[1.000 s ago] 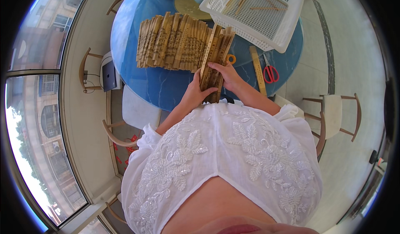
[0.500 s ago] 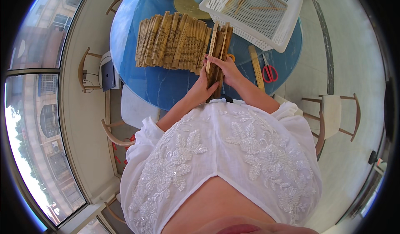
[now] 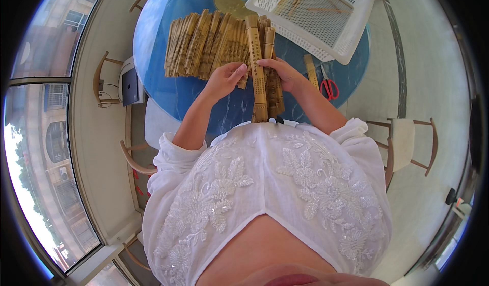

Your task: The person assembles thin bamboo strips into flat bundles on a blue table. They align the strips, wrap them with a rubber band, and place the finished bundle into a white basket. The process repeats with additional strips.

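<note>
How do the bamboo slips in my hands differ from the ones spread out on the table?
The held bamboo slips are bunched tight between the left hand and right hand; the spread bamboo slips lie flat and fanned out, untouched. The held bundle points toward the person. Both are tan with dark markings.

Home sunroom, round blue table (image 3: pixel 168 90), wooden chairs (image 3: pixel 407 143), windows (image 3: pixel 46 148)

Bright daylight floods in from the left windows (strong fisheye bending at edges); focus sharp.

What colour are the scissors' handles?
Red. The scissors lie on the blue table, seen from the head view.
</note>
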Demonstrator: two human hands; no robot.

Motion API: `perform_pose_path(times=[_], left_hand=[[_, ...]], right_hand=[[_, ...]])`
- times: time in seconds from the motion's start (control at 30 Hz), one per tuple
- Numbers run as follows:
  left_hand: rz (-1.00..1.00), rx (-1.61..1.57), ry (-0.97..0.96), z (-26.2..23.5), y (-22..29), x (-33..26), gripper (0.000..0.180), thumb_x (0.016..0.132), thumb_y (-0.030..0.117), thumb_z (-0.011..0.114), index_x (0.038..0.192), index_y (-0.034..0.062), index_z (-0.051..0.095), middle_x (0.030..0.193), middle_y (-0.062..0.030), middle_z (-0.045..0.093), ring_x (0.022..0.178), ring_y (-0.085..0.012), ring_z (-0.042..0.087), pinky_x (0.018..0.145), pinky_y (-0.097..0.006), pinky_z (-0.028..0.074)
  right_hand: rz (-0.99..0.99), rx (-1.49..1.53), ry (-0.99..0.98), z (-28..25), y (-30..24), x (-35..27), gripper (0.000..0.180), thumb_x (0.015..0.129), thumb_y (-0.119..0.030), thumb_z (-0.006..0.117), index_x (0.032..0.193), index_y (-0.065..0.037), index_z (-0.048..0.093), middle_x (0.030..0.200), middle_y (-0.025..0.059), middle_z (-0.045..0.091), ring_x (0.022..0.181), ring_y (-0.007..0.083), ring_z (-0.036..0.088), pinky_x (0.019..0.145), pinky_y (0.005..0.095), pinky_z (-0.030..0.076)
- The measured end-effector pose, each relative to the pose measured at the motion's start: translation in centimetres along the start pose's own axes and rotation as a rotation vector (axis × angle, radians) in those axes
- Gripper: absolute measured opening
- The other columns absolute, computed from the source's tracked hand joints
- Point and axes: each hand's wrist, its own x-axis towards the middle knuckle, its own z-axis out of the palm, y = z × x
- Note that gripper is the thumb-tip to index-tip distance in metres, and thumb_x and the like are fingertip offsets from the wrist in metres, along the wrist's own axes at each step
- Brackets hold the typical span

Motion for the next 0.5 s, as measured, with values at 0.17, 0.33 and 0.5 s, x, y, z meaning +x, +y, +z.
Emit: perform_pose_path(times=[0.17,0.33,0.5], left_hand=[[0.104,-0.39,0.169,-2.4,0.9,2.5,0.073,0.086,0.047,0.062,0.137,0.0014,0.036,0.117,-0.0113,0.057,0.102,-0.017,0.058,0.08,-0.029,0.049],[0.07,-0.415,0.197,-0.6,1.9,3.0,0.054,0.078,0.031,0.075,0.117,0.0027,0.05,0.1,-0.0089,0.06,0.09,-0.0164,0.061,0.073,-0.03,0.052],[-0.012,-0.533,0.274,0.3,0.9,2.9,0.038,0.078,0.021,0.074,0.107,0.0028,0.055,0.091,-0.0088,0.063,0.079,-0.0192,0.064,0.066,-0.032,0.055]], right_hand=[[0.076,-0.09,-0.136,1.4,1.0,1.3,0.039,0.081,-0.021,0.068,0.113,0.0,0.056,0.098,0.0115,0.064,0.084,0.0192,0.064,0.074,0.034,0.054],[0.172,-0.109,-0.178,2.5,2.6,1.9,0.04,0.081,-0.025,0.069,0.112,-0.002,0.056,0.099,0.0106,0.064,0.086,0.019,0.064,0.075,0.0324,0.053],[0.132,-0.071,-0.098,2.7,4.2,1.3,0.045,0.08,-0.03,0.071,0.111,-0.001,0.054,0.095,0.0084,0.062,0.081,0.0175,0.063,0.073,0.0317,0.052]])
